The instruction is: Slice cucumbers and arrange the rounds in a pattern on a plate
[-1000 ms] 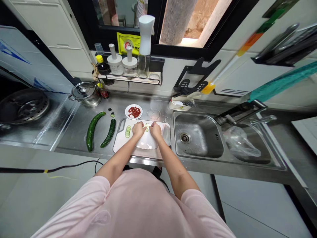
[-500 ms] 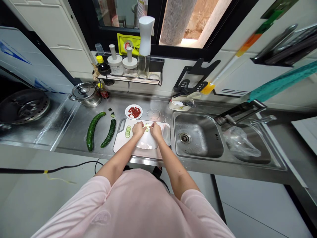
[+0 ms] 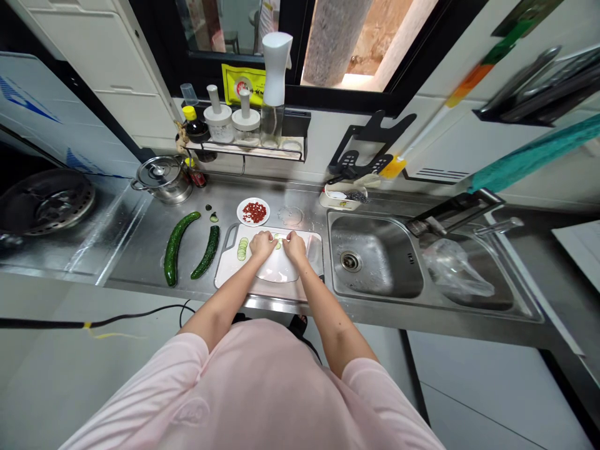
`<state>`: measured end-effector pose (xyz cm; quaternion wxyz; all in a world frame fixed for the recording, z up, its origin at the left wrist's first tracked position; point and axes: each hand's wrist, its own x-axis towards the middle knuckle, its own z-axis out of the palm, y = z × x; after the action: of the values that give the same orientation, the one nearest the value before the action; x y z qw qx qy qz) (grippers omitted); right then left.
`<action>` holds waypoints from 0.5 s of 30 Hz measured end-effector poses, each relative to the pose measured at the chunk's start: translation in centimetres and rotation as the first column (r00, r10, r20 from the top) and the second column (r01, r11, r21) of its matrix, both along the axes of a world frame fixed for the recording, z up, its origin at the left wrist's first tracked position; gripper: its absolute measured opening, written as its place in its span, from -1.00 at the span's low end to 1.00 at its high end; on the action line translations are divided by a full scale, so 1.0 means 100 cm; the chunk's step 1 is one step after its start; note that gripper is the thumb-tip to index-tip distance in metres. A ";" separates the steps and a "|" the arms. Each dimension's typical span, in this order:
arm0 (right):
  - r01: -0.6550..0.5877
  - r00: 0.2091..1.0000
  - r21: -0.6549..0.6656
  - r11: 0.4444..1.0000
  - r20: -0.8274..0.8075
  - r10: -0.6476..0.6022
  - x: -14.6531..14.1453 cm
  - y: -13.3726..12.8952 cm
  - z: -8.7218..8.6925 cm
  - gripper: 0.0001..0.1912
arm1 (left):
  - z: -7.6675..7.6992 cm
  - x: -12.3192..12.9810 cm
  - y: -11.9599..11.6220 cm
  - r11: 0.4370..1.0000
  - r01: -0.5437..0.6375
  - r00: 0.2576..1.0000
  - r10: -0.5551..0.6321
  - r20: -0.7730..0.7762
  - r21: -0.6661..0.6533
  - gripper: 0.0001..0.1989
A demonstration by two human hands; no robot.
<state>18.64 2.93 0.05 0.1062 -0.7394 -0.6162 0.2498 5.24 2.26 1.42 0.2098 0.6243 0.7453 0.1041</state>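
On the steel counter [image 3: 134, 250], two cucumbers [image 3: 172, 249] lie.

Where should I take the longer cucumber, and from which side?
Best grip is probably around the middle of the longer cucumber, coming from above on its left: it lies curved on the steel counter, with the shorter cucumber close on its right.

Thin pale-green cucumber slices [image 3: 242, 249] in an overlapping row on a white cutting board [image 3: 229, 269]

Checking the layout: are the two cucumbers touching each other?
Apart: the head view shows steel counter between the longer cucumber and the shorter one.
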 end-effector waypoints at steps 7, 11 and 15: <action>-0.009 1.000 -0.004 1.000 0.009 0.009 -0.001 0.001 0.000 -0.78 | 0.001 -0.001 0.000 1.000 0.000 1.000 0.000 0.000 -0.004 -0.84; -0.015 1.000 -0.013 1.000 0.012 0.015 -0.001 0.001 0.001 -0.77 | 0.001 -0.001 0.000 1.000 0.003 1.000 -0.003 -0.011 -0.007 -0.83; -0.015 1.000 -0.015 1.000 0.015 0.015 -0.001 0.001 0.002 -0.77 | 0.002 -0.001 -0.001 1.000 0.004 1.000 -0.004 -0.009 -0.018 -0.83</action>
<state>18.55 2.98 0.25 0.0941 -0.7373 -0.6206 0.2498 5.16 2.15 1.60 0.2125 0.6244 0.7457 0.0941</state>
